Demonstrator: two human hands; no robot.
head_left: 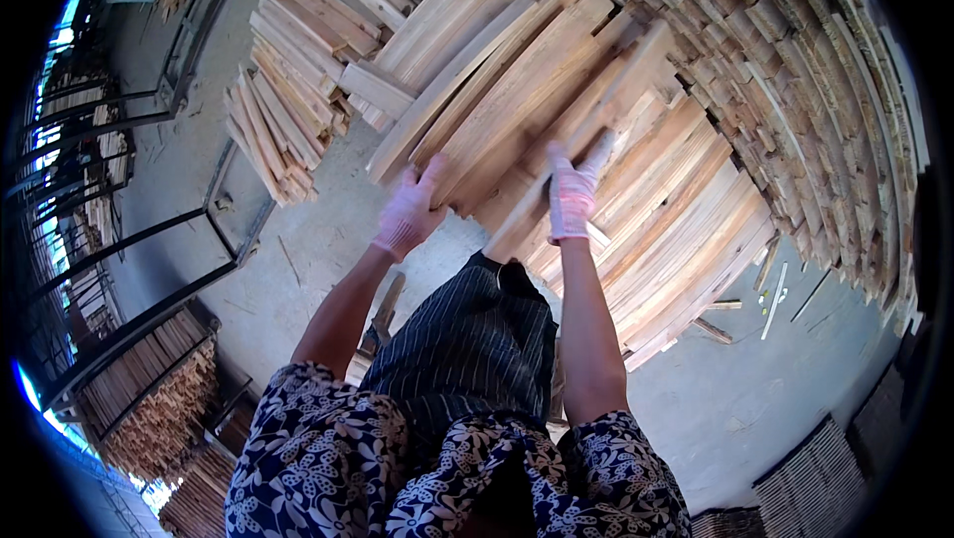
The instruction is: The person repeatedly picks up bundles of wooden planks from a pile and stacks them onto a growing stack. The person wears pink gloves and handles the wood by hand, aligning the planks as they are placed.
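Note:
My left hand (409, 210), in a pale pink knit glove, is at the near end of a long wooden board (517, 86). Its fingers are stretched apart and touch the board's end, without wrapping round it. My right hand (573, 195), gloved alike, straddles another board (621, 91) that is tilted and slightly blurred; its near end reaches my striped dark apron (457, 349). Part of that board is hidden behind the hand. Right of it lies a layer of light planks (666, 230), side by side.
A tall stack of rough-edged boards (785, 71) curves along the right. Loose bundles of sticks (273, 126) lie on the concrete floor (248, 280) at far left. Black metal frames (214, 220) stand at left, with stacked wood (159, 389) below. Scraps (775, 300) lie at right.

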